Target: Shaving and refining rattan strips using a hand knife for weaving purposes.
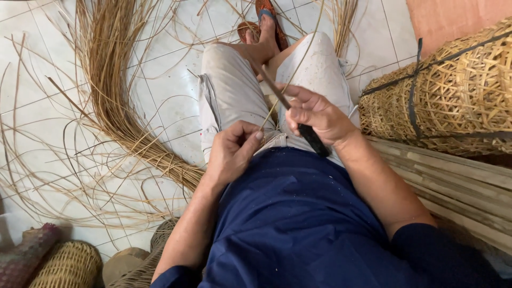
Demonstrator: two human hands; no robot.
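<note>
My left hand point(232, 152) pinches a thin, pale rattan strip point(296, 64). My right hand point(314, 114) grips a dark-handled knife point(298, 120) against it. Loose rattan strands point(114, 101) curve across the white tiled floor point(165, 85).

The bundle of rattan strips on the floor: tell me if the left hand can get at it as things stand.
Probably yes, once it lets go. The left hand pinches a thin strip over the lap; the bundle of rattan strips lies on that side on open tile, with nothing between.

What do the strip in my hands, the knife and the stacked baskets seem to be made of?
Strip: likely split rattan or cane, pale, matte, thin and bending.
Knife: dull brownish blade, probably metal; black handle of unclear material.
Baskets: woven tan cane, open weave, bound with dark straps.
</note>
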